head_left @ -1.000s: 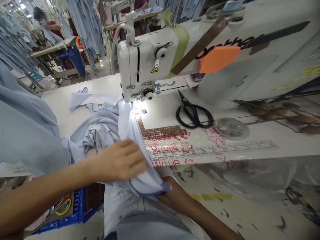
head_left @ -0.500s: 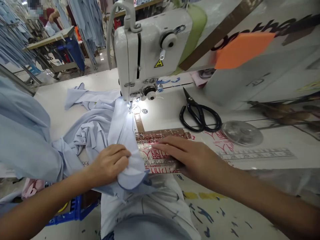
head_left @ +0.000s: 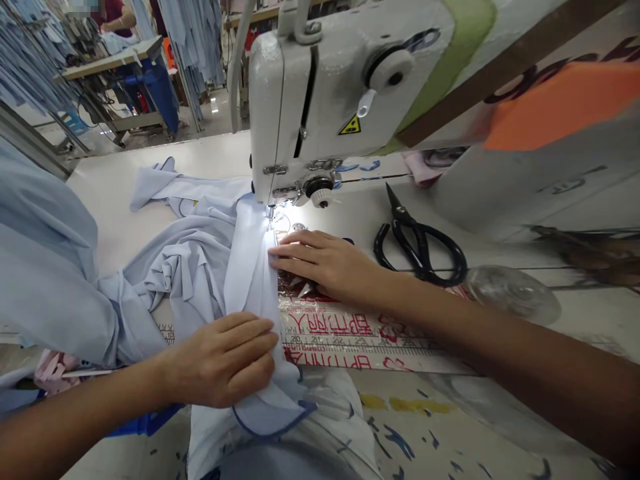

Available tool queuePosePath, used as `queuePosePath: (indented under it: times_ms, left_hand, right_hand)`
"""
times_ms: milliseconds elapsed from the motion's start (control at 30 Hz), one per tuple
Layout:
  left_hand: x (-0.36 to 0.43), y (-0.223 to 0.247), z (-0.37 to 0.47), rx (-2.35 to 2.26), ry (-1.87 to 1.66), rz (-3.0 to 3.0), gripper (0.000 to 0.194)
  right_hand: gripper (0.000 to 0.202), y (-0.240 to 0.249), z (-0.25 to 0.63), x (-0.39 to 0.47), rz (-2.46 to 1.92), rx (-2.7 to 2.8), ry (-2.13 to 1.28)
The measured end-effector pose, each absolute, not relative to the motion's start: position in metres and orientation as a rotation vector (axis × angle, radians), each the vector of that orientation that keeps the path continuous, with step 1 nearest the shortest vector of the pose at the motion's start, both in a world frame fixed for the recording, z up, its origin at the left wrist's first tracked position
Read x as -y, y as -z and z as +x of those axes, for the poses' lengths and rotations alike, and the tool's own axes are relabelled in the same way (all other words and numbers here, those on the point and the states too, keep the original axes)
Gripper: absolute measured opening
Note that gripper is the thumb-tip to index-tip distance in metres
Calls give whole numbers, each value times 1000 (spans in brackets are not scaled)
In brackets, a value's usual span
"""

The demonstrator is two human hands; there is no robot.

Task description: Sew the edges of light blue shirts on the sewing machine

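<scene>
The likeliest trouble lies just beyond the fingertips of the right hand (head_left: 325, 263), which rest near the lit needle (head_left: 271, 217) of the sewing machine (head_left: 300, 113): a slip forward could bring them under it. That hand lies flat, fingers stretched out close together on the edge of the pale blue cloth (head_left: 250, 267); beneath them poke the points of a metal tool (head_left: 306, 289), and whether the palm grips it I cannot tell. Those points could snag the weave if the hand slid sideways. The left hand (head_left: 225, 360) curls its fingers over the near part of the cloth, pinching a fold; an uneven pull there could skew the layers or pucker them. Beyond the left hand, the loose heap might catch under the needle if it shifted across. The cloth itself runs from below the left hand up to the needle, thin, smooth and matt, flat in the strip between the hands but crumpled into soft ridges further left; nearest the wearer it ends in a rounded, darker blue edging (head_left: 273, 430). Below the right hand, glossy clear film covers red lettering and a printed ruler (head_left: 350, 343); to its right sit black, loop-handled scissors (head_left: 423, 250) and a round, transparent disc (head_left: 513, 293) on the smooth white worktop (head_left: 210, 150).
</scene>
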State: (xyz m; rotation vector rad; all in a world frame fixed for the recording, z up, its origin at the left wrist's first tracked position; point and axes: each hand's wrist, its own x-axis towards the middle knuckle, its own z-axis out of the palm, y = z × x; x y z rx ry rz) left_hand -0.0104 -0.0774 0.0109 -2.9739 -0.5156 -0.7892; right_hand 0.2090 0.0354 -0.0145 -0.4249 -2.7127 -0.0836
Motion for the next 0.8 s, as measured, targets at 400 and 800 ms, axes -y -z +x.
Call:
queuePosePath:
  times_ms: [400, 800]
  left_hand:
    - [72, -12, -5, 537, 787, -3058, 8]
    - [69, -14, -21, 357, 591, -2964, 3]
  right_hand:
    - [32, 15, 206, -35, -427, 2705, 125]
    - [29, 18, 212, -31, -381, 2654, 138]
